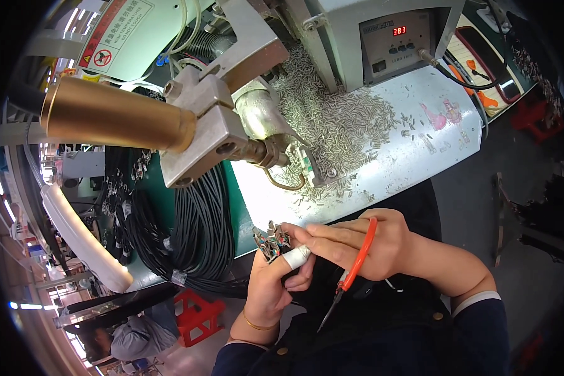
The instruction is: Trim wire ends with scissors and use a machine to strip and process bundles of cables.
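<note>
In the head view, the left hand (pixel 271 285) is closed around a small bunch of connector ends (pixel 271 241), with a white taped fingertip (pixel 296 256) pressing on them. The bunch stands just above this hand, in front of the person's body and near the edge of the white work table (pixel 413 156). The right hand (pixel 363 244) pinches the same bunch with its fingertips from the right side, and at the same time it keeps the orange-handled scissors (pixel 356 266) hooked in its fingers. The blades seem closed and hang below this hand.

The risks, as a judgement: the scissor tip points down toward the lap and the dark clothing, so a quick move of the right hand could poke the person or the fabric. Both hands share one small bunch, so a piece could slip out and fall between them. Above the hands and to their left sits the brass heater nozzle (pixel 113 116) with its metal head (pixel 266 150); if it is hot, lifting the hands could bring the fingers too near.

The bunch has its long axis roughly upright in the picture, tips pointing up and away from the person. The scissors lie diagonal, handles up-right, tip down-left. The black cables (pixel 194 232) hang to the left of the left hand.
</note>
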Demonstrator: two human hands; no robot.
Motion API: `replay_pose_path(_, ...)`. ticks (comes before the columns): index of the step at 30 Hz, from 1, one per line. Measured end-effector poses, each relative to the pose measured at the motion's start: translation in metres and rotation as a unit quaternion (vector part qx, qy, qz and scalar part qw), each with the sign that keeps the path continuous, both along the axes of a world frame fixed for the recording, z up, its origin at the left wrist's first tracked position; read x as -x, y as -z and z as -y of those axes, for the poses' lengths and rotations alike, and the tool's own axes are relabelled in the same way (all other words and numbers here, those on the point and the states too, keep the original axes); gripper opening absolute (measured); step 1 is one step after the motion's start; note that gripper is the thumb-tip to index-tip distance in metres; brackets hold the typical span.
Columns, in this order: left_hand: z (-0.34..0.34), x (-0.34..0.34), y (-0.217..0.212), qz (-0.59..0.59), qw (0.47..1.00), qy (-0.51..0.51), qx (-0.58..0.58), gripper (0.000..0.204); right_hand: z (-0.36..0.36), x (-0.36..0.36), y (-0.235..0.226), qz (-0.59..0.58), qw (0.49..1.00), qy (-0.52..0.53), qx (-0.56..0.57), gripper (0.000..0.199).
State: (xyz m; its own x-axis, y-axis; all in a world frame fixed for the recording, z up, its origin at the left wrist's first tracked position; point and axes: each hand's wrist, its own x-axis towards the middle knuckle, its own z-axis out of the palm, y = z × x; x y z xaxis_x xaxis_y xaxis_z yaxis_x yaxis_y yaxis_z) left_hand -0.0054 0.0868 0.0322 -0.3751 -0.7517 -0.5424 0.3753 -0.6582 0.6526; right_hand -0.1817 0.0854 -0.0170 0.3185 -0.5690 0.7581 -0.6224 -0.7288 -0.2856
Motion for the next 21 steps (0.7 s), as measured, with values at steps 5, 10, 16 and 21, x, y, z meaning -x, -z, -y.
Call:
replay_pose_path(5,-0.003,-0.001,0.004,0.035,0.999,0.011,0.013,0.012,-0.007,-0.001,0.001,0.032,0.999,-0.010,-0.034,0.020)
replay_pose_path(10,-0.014,0.011,0.016,0.381,0.836,0.003,0.395,0.019,-0.013,-0.013,0.002,0.091,0.990,0.017,-0.108,0.018)
replay_pose_path(16,-0.019,0.015,0.013,0.303,0.904,-0.085,0.288,0.019,-0.020,-0.018,-0.014,0.287,0.860,-0.060,-0.417,0.014)
replay_pose_path(21,-0.019,0.006,0.009,0.220,0.955,-0.102,0.172,0.016,-0.021,-0.013,-0.012,0.347,0.825,-0.055,-0.442,0.019)
